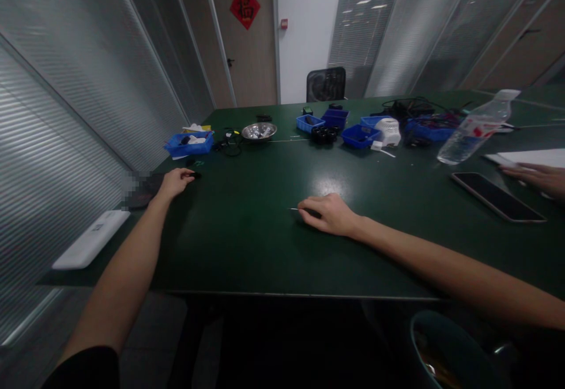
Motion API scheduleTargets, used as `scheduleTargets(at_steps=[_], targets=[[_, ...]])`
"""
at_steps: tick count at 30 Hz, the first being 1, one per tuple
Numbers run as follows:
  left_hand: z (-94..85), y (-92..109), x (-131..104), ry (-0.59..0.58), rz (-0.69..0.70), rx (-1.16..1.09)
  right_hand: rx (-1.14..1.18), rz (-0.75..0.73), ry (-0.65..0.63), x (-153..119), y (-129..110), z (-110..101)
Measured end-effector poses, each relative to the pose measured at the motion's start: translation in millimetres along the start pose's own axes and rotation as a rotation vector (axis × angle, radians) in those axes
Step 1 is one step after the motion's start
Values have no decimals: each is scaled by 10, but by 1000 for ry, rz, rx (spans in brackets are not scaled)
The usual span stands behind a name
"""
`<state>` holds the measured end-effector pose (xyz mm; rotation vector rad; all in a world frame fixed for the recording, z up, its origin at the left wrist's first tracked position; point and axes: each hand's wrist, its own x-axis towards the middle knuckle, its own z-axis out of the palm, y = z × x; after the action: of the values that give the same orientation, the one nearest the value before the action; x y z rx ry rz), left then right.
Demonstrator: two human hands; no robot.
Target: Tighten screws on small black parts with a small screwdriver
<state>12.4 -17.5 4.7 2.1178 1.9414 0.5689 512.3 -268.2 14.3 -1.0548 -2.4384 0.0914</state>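
Observation:
My left hand (175,182) reaches to the left side of the green table (251,248), its fingers closed on a small black piece (196,175) whose kind I cannot make out. Nearer the middle, my right hand (330,215) rests low over the tabletop with fingers curled round a thin metal-tipped tool (292,209). Its slim bright tip points left; the rest is mostly hidden by the fingers. Just beyond my left hand stands a blue tray (189,146) with white and dark items in it. A dark, partly blurred-out thing (148,190) lies beside my left wrist.
A metal bowl (259,132), cables (230,143) and several blue bins (359,136) stand farther back. At right are a tilted plastic bottle (479,127), a phone (497,196) and another person's hand (538,178). A white box (92,239) lies left; a bin (450,348) is below the edge.

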Motion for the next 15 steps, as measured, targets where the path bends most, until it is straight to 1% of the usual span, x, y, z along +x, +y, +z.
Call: scheduleTargets(at_steps=[3, 7, 9, 11, 13, 15], targets=[[-60, -127, 33, 0, -85, 7, 7, 7, -15, -2, -1, -6], [-121, -223, 59, 37, -198, 55, 4, 8, -15, 1, 1, -9], [-151, -250, 53, 14, -276, 93, 8, 3, -13, 3, 3, -7], [-178, -260, 37, -29, -324, 112, 7, 1, -13, 3, 8, -2], [-198, -256, 16, -51, -341, 119, -2, 4, -15, 1, 16, 6], [-210, -243, 0, -43, -350, 134, -12, 7, -19, -3, 25, 18]])
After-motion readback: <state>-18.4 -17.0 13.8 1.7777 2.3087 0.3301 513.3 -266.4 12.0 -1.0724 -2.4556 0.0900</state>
